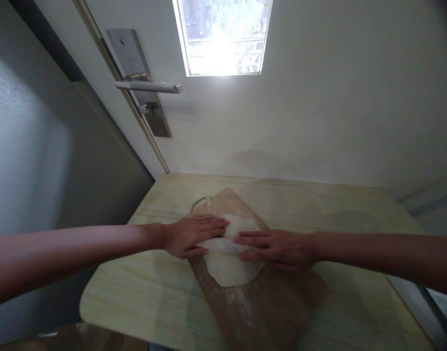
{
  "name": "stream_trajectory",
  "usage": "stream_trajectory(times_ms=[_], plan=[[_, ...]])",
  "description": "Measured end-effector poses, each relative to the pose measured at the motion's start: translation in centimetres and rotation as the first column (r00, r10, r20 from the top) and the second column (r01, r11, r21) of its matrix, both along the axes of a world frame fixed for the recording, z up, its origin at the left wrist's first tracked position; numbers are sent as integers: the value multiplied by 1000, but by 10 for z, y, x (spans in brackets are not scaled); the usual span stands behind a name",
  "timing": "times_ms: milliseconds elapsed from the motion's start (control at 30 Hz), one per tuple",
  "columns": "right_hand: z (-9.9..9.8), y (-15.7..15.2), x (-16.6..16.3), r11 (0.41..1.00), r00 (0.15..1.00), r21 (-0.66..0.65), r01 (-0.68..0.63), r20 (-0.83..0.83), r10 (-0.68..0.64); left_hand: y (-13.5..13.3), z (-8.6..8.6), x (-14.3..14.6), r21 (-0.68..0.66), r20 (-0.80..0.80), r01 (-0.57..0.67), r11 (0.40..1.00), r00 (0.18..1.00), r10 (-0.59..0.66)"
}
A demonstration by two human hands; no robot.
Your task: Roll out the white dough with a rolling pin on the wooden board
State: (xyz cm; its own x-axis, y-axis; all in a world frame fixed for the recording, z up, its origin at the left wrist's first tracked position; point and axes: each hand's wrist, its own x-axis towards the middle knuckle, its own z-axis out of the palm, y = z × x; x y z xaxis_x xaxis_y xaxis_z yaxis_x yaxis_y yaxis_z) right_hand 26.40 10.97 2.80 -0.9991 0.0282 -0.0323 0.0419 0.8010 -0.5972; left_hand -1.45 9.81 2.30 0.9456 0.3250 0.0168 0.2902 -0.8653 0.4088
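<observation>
A flattened sheet of pale dough [228, 273] lies on a wooden cutting board [241, 312] dusted with flour. Across the dough runs a whitish, slightly blurred bar [222, 245] that looks like a rolling pin. My left hand [194, 235] rests over its left end with fingers stretched out towards the middle. Over the right end lies my right hand [278, 247], its fingers also straight and a little apart. Both palms face down, and the hands hide the ends of the bar.
The board sits on a light wood-grain table [135, 287] with a rounded left corner. A metal ring [199, 201] is at the board's far corner. Behind the table stands a white door [318, 97] with a lever handle [150, 87] and a bright window [225, 39].
</observation>
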Motion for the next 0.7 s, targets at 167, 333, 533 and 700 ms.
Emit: stream_trajectory(times_ms=[167, 333, 533, 700], plan=[[-5, 1, -1, 995, 996, -44, -86, -43, 84, -2, -3, 0, -15, 17, 41, 999, 999, -40], [-6, -2, -1, 994, 994, -38, -98, -52, 96, -7, -7, 0, -10, 33, 47, 999, 998, -47], [-4, -6, 0, 993, 993, 10, -114, -19, 114, -13, -10, 0, 5, 9, 23, 1000, 1000, -23], [-4, -7, 0, 996, 996, -5, -93, 13, 93, -16, -12, 0, 58, 19, 13, 998, 1000, -14]])
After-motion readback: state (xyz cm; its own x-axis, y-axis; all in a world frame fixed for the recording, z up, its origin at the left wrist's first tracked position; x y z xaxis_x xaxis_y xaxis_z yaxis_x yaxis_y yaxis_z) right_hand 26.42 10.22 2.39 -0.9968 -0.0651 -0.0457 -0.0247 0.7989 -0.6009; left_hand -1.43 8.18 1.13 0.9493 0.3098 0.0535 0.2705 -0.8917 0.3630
